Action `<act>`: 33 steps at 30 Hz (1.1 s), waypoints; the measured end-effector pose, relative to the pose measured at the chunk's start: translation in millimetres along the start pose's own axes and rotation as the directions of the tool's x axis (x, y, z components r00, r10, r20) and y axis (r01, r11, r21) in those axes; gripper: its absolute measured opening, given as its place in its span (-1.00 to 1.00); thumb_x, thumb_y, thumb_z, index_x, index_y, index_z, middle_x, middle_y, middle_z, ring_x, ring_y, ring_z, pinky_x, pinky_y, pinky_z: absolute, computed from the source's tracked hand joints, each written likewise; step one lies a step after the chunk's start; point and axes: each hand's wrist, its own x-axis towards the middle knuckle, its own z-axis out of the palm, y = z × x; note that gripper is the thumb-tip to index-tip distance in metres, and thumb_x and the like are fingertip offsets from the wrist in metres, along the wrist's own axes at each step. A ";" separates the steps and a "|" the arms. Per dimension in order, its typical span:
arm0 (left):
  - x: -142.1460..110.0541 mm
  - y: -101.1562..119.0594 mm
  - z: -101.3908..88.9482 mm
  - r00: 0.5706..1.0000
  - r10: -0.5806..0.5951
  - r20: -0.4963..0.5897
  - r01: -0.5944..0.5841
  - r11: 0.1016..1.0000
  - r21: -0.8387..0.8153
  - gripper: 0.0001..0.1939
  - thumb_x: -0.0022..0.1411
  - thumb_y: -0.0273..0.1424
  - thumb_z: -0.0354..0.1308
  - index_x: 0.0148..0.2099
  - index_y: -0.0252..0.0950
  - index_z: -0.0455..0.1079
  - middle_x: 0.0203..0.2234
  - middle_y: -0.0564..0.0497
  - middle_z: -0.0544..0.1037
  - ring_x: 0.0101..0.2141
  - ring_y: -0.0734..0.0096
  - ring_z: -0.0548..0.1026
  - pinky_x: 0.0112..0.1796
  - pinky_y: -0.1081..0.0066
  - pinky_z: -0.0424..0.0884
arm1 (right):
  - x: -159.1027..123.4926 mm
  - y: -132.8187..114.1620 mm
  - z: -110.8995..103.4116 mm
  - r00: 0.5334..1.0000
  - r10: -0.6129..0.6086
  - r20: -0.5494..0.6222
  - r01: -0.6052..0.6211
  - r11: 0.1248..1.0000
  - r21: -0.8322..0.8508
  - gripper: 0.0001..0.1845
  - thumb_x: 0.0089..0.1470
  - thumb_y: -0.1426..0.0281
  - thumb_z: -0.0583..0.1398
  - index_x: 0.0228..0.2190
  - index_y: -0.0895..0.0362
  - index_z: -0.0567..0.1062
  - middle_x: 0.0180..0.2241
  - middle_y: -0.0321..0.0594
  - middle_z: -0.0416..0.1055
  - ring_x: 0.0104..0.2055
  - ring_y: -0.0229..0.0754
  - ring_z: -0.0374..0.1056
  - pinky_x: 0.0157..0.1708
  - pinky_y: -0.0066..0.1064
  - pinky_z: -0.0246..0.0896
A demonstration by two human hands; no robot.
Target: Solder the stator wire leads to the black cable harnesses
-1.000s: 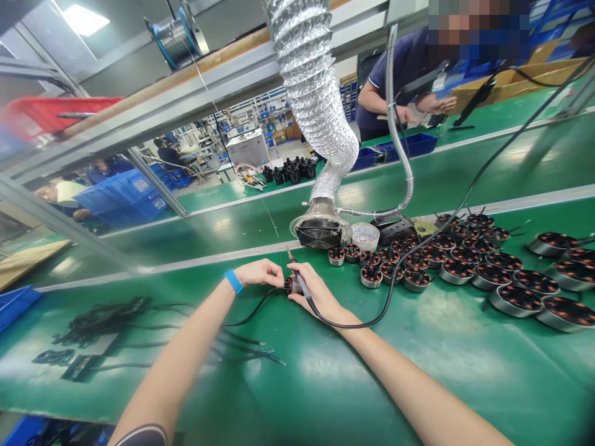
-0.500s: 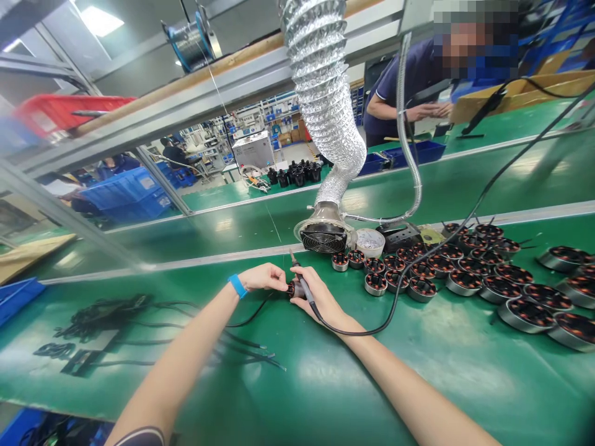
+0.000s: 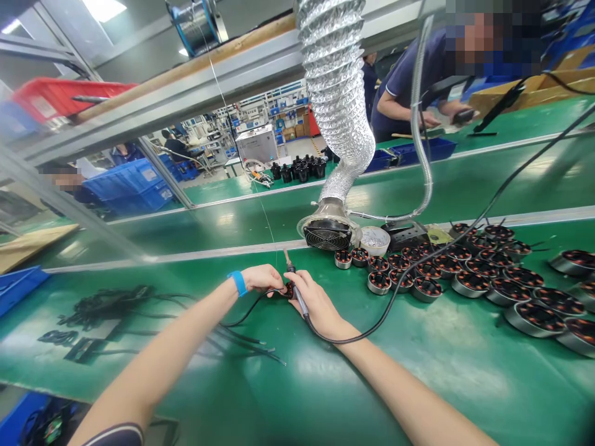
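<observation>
By the right hand (image 3: pixel 317 302), a soldering iron (image 3: pixel 301 302) and a small wound core (image 3: pixel 290 290) are grasped together, the iron's tip pointed away. By the pinched left hand (image 3: pixel 261 278), a black cable (image 3: pixel 250 318) is held against the core, over the worktop (image 3: pixel 357 390); the exact contact is hidden. The core should be kept steady, the lead seated firmly, and fingers kept clear of the tip, with work kept near the extractor fan (image 3: pixel 327 234).
</observation>
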 end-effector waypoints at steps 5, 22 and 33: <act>-9.6 1.1 -4.0 0.999 -0.022 0.041 0.021 1.000 0.020 -0.73 -0.02 -0.23 0.22 -0.43 -0.38 0.53 -0.72 0.06 0.42 -0.72 0.61 0.11 -0.67 0.49 -0.17 | 1.4 -9.7 1.7 0.999 -0.008 0.034 0.013 0.985 -0.170 -0.41 0.10 0.69 0.06 0.15 0.12 0.19 -0.07 -0.05 0.28 -0.14 -0.07 0.34 -0.19 -0.25 0.37; -46.7 3.6 33.8 0.816 0.512 -0.267 -0.357 0.811 0.464 -0.79 0.19 -0.25 0.24 -0.32 -0.30 0.55 -0.46 0.07 0.51 -0.44 0.47 0.38 -0.37 0.49 0.24 | -1.5 -1.8 7.7 0.998 0.047 -0.038 -0.051 0.992 -0.114 -0.43 0.12 0.64 0.13 0.13 0.08 0.19 -0.06 -0.09 0.26 -0.21 -0.13 0.39 -0.25 -0.30 0.37; -47.1 -6.7 30.9 0.791 0.609 0.064 -0.092 0.015 0.996 -0.81 0.32 -0.58 -0.03 -0.21 -0.32 0.41 -0.27 -0.08 0.49 -0.45 0.41 0.47 -0.45 0.43 0.30 | 1.6 -2.2 4.0 0.999 0.027 0.023 -0.024 0.995 -0.097 -0.33 0.04 0.72 0.11 0.15 0.06 0.16 -0.02 -0.10 0.25 -0.13 -0.12 0.38 -0.17 -0.28 0.38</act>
